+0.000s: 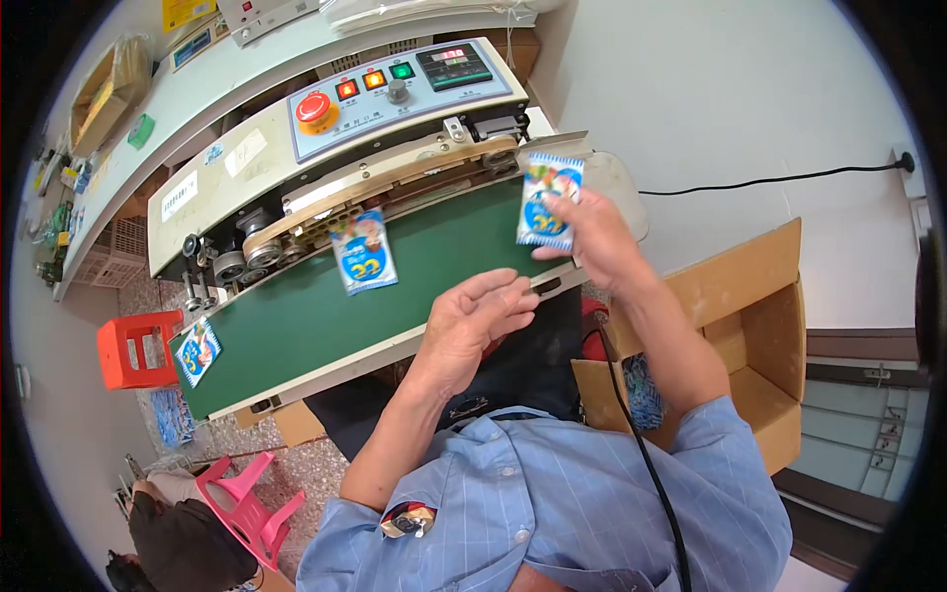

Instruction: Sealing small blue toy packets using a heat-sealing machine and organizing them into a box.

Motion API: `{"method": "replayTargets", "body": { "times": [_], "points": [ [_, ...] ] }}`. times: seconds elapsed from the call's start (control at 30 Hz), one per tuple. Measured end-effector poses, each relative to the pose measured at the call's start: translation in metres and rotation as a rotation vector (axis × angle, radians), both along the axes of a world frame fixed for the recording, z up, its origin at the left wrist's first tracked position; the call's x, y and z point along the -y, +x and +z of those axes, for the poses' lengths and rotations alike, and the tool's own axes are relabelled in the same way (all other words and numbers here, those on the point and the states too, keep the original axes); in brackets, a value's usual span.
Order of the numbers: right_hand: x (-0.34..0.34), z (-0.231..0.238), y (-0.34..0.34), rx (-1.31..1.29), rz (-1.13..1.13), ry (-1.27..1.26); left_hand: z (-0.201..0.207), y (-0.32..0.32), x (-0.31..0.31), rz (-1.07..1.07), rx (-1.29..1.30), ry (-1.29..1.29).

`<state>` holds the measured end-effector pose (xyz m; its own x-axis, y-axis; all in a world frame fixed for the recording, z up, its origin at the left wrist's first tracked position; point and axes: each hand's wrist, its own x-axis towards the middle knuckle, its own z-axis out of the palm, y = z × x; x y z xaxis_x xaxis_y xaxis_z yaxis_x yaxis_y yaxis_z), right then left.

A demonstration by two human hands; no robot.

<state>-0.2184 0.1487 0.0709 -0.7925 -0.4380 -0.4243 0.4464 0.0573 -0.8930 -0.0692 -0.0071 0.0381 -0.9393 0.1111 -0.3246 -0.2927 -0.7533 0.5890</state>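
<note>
My right hand (595, 235) grips a small blue and white packet (549, 187) between thumb and fingers, over the right end of a green conveyor belt (296, 326). Palm turned inward, my left hand (479, 318) hovers by the belt's near edge with nothing in its loosely curved fingers. A second packet (363, 259) lies mid-belt, its far edge at the sealing machine's rollers and brown band (380, 185). Another packet (197, 352) rests at the belt's left end.
The machine's control panel (395, 94) carries a red stop button (314, 109) and lit switches. An open cardboard box (735, 365) with packets inside stands at my right. Left are a red stool (138, 350) and a pink chair (252, 503). A black cable (651, 464) crosses my front.
</note>
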Motion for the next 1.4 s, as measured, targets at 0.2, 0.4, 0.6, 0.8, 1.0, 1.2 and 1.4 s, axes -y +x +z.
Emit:
{"method": "replayTargets", "body": {
  "times": [0.2,0.4,0.6,0.8,1.0,1.2,1.4],
  "points": [
    [0.001,-0.016,-0.046,0.027,0.057,0.129,-0.013,0.016,0.002,-0.059,-0.021,0.029],
    [0.039,-0.026,-0.037,0.089,0.202,0.115,-0.014,0.025,0.002,-0.054,0.004,0.004],
    [0.017,-0.014,-0.022,-0.018,0.159,0.057,-0.017,0.026,-0.005,-0.090,0.002,0.004],
    [-0.119,0.109,0.043,-0.451,0.097,0.195,-0.021,0.040,-0.012,-0.106,0.009,-0.070],
    [-0.284,0.074,0.097,-0.110,0.009,0.793,-0.024,0.031,-0.036,-0.256,0.045,-0.108],
    [-0.348,-0.088,0.133,-0.437,0.197,1.156,-0.018,0.031,-0.043,-0.279,0.032,-0.175],
    [-0.337,-0.132,0.118,-0.501,0.344,0.980,-0.023,0.041,-0.045,-0.257,0.053,-0.184]
  ]
}}
